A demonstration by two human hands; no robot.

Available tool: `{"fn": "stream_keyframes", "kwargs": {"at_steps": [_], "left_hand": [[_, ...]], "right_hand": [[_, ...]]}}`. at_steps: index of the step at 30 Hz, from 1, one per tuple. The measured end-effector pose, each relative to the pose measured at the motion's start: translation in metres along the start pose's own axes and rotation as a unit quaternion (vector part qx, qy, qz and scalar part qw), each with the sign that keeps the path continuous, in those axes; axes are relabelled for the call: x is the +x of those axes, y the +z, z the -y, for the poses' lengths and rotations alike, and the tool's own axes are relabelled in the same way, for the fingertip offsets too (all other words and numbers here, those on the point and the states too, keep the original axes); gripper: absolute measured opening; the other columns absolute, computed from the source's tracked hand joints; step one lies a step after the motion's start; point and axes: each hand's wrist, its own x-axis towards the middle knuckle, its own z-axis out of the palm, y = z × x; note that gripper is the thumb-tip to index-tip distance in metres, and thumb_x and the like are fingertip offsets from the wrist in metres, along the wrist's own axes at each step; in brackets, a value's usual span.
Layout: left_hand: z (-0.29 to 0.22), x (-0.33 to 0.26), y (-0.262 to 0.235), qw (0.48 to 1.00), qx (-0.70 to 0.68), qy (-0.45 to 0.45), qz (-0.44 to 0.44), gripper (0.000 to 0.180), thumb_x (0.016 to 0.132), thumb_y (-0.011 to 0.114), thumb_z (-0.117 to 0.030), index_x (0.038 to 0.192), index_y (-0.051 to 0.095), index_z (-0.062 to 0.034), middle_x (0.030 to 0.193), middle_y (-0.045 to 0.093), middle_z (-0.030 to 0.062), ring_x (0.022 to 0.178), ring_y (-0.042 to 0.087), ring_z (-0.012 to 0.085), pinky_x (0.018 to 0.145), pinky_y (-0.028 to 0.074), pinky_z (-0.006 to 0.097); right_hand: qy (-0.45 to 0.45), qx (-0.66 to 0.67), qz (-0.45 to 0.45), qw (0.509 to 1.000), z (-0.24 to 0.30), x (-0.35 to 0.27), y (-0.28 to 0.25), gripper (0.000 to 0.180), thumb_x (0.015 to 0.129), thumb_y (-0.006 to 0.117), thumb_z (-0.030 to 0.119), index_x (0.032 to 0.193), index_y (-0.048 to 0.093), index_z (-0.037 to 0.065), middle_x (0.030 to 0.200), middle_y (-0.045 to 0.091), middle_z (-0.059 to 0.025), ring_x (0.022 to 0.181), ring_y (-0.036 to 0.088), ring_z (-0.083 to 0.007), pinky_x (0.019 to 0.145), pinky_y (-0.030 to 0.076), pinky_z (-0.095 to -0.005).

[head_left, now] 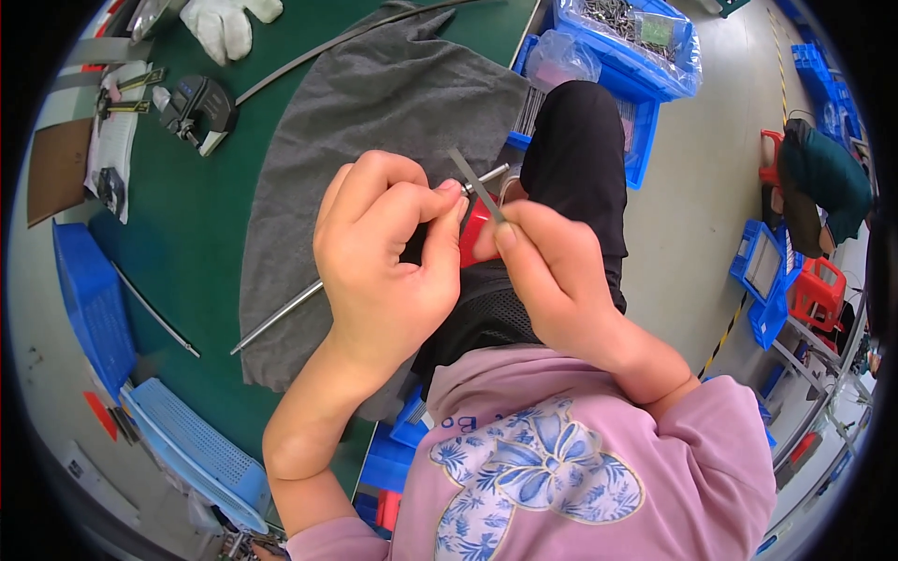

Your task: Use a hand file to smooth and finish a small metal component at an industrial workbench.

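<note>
My left hand (388, 248) is closed, thumb and fingertips pinching a long thin metal rod (290, 310). The rod slants from the lower left, passes behind the hand, and comes out beyond the fingertips at the upper right. A small collar-like part shows on it beside my left thumb. In my right hand (561, 276), thumb and fingers grip one end of a narrow flat grey strip (475, 183). This strip crosses in front of the rod near its upper end; whether they touch I cannot tell. Below both hands lies a dark grey cloth (309, 206) on a green table (178, 280).
A micrometer (201, 110), a white glove (224, 26) and a curved strip (318, 51) lie farther up the table. Blue trays (192, 449) stand at lower left. Blue bins (645, 84) with metal parts stand beyond my knee. Another person (823, 178) is at far right.
</note>
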Motion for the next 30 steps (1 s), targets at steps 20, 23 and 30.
{"fn": "stream_keyframes", "kwargs": {"at_steps": [20, 23, 30], "left_hand": [[-0.001, 0.0, 0.002, 1.0, 0.005, 0.001, -0.004, 0.016, 0.066, 0.072, 0.007, 0.068, 0.058, -0.001, 0.072, 0.054, 0.007, 0.064, 0.051, 0.0228, 0.053, 0.038, 0.033], [0.0, 0.0, 0.001, 1.0, 0.001, -0.009, -0.009, 0.016, 0.067, 0.072, 0.007, 0.069, 0.059, -0.0011, 0.072, 0.054, 0.007, 0.063, 0.051, 0.0227, 0.053, 0.038, 0.033], [0.0, 0.0, 0.002, 1.0, 0.003, 0.001, -0.009, 0.016, 0.067, 0.072, 0.007, 0.069, 0.059, -0.0013, 0.072, 0.054, 0.0069, 0.063, 0.051, 0.0228, 0.053, 0.038, 0.033]], "right_hand": [[0.042, 0.056, 0.032, 0.997, 0.013, 0.014, -0.003, 0.017, 0.093, 0.048, 0.008, 0.086, 0.06, -0.002, 0.07, 0.062, -0.014, 0.065, 0.062, -0.0246, 0.061, 0.046, -0.0318], [0.041, 0.044, 0.015, 0.998, 0.008, 0.005, 0.001, 0.017, 0.093, 0.048, 0.007, 0.085, 0.059, -0.002, 0.07, 0.062, -0.0147, 0.065, 0.061, -0.0256, 0.061, 0.046, -0.0328], [0.03, 0.029, 0.016, 0.999, 0.008, 0.007, 0.001, 0.016, 0.093, 0.048, 0.007, 0.085, 0.059, -0.002, 0.069, 0.061, -0.016, 0.061, 0.061, -0.029, 0.059, 0.047, -0.0336]]}}
